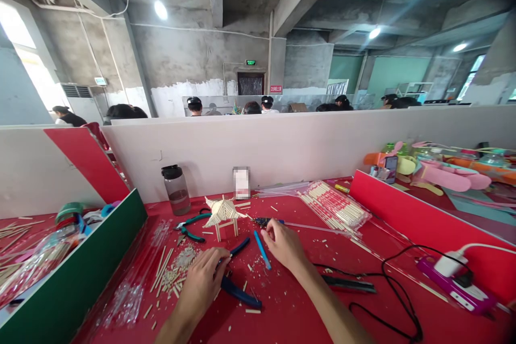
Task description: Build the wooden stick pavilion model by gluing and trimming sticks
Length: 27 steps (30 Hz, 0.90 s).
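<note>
My left hand rests over the head of blue-handled pliers, its fingers bent against them; whether it grips them is hard to tell. My right hand is closed, with thumb and fingertips together beside a dark tool; anything between them is too small to name. A blue pen-like stick lies between the hands. Behind them stands a small pavilion model of pale sticks on thin legs. Green-handled pliers lie open to its left.
Stick scraps and plastic wrappers lie left. A bottle stands at the back. Packed sticks, black cables, a purple power strip and a black tool are right. Low dividers flank the red table.
</note>
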Motion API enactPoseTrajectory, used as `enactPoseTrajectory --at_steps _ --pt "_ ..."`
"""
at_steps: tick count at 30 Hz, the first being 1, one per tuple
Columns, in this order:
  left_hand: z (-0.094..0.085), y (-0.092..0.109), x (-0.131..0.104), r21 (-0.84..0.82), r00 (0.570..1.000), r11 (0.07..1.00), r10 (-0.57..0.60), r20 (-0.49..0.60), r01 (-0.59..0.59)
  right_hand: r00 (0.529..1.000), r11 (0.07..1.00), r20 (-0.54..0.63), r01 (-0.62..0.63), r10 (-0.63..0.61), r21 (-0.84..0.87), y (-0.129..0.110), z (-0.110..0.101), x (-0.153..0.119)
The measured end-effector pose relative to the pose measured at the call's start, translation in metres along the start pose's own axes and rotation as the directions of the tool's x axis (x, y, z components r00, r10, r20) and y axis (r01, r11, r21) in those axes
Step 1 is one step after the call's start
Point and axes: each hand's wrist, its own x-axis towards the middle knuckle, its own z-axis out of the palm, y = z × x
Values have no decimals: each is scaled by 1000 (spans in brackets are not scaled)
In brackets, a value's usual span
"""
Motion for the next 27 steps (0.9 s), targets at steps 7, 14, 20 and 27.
enactPoseTrajectory --at_steps 7,14,20,27 --pt "8 -8 -4 -12 998 999 -31 48 31 961 910 78 -224 266 -349 30 2 11" --pt "7 -7 -4 -32 998 999 -31 50 33 940 924 96 -296 326 -241 43 2 16" --pt "0 -5 -1 -41 999 999 -8 47 9 947 944 51 -320 317 78 57 -13 22" --pt "-32 -2 27 -77 996 993 -85 7 86 989 608 -28 -69 148 791 38 -20 19"
